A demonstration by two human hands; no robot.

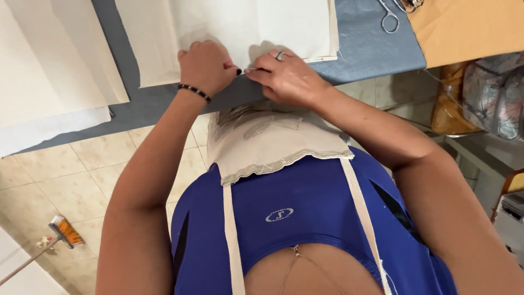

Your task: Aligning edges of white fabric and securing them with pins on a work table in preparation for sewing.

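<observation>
Your left hand (204, 66) is sitting in the upper middle of the frame, curled into a loose fist, and it is pressing down on the near edge of the cream cloth (229, 27). A black bead bracelet (194, 92) is going around that wrist. Your right hand (286, 76) is lying just beside it, to the right, with a ring (279, 55) on one finger. Its fingers are pressed together and pinching the same edge of the cloth, right where the two hands are almost touching. I cannot tell if something tiny is between the fingertips.

The cream cloth is spreading away from your hands toward the top of the frame, lying flat on the blue table cover (365, 43). Both hands are at its bottom edge, so the cloth is above them in the picture.

More pale cloth (49, 71) is lying at the upper left. Small scissors (388, 19) are resting at the top right, well apart from your hands, next to a brown sheet (464, 24). A cream apron (273, 145) is hanging on your front, below your hands.
</observation>
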